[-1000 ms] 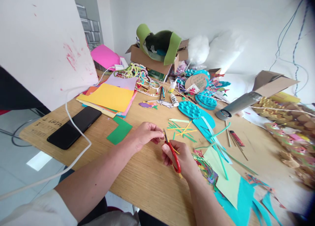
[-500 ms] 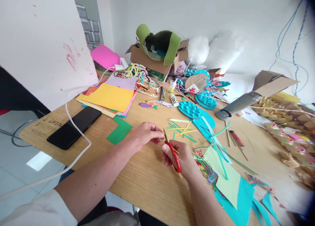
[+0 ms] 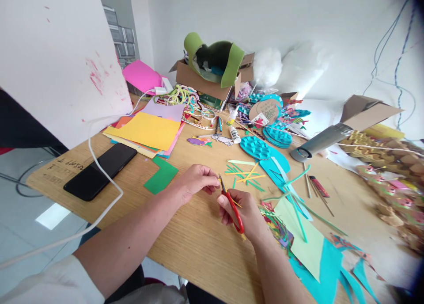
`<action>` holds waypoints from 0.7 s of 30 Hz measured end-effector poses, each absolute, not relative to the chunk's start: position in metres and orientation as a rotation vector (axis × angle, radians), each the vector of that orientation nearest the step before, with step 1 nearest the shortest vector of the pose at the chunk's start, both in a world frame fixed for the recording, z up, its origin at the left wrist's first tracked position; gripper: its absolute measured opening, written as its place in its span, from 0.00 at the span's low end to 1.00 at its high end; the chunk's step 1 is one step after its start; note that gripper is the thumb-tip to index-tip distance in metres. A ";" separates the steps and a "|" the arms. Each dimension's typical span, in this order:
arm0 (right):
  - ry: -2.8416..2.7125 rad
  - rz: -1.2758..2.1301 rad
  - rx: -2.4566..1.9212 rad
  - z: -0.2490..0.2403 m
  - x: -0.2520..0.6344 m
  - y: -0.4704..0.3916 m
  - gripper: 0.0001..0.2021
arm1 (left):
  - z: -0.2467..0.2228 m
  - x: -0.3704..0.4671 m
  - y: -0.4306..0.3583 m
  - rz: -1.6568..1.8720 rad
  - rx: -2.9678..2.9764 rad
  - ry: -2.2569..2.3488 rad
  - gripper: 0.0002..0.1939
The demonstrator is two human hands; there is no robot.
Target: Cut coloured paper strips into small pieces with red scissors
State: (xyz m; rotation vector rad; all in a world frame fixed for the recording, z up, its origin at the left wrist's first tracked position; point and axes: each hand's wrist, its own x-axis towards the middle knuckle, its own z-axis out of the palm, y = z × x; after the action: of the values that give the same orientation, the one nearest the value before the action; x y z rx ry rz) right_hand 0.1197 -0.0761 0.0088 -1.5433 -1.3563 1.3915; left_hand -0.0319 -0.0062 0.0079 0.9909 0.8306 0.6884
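Red-handled scissors (image 3: 237,220) are gripped in my right hand (image 3: 247,209), blades pointing up and away. Their tips reach the fingertips of my left hand (image 3: 200,180), which is closed in a pinch. A tiny bit of yellow paper (image 3: 219,179) shows at those fingertips, mostly hidden by the fingers. A thin yellow strip (image 3: 237,204) sticks out beside the scissors at my right hand. Just beyond both hands lies a loose pile of green and yellow paper strips (image 3: 247,175). A green paper piece (image 3: 161,175) rests left of my left hand.
At left are a black phone (image 3: 99,171), a white cable (image 3: 112,182) and stacked coloured paper (image 3: 149,131). Glue bottles (image 3: 235,135) and blue egg-tray pieces (image 3: 255,148) stand farther back. To the right lie a metal flask (image 3: 321,142), paper scraps (image 3: 276,226) and a red cutter (image 3: 319,186).
Both hands stay almost in place. The scissor tips have shifted very slightly to the left, at the left fingertips.
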 end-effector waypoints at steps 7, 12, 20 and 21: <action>-1.356 1.389 -1.566 0.008 0.119 -0.076 0.24 | 0.009 -0.032 -0.006 0.717 0.960 0.846 0.07; -1.366 1.385 -1.530 0.007 0.119 -0.076 0.23 | 0.008 -0.032 -0.006 0.721 0.967 0.842 0.07; -1.347 1.391 -1.510 0.008 0.118 -0.077 0.25 | 0.007 -0.032 -0.006 0.712 0.984 0.818 0.07; -1.352 1.390 -1.509 0.008 0.118 -0.077 0.25 | 0.007 -0.032 -0.006 0.709 0.986 0.816 0.07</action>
State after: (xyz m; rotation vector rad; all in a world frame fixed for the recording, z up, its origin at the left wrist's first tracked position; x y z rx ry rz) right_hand 0.1182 -0.0765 0.0082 -1.5093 -1.3520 1.3905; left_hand -0.0318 -0.0059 0.0074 0.9859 0.8156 0.7091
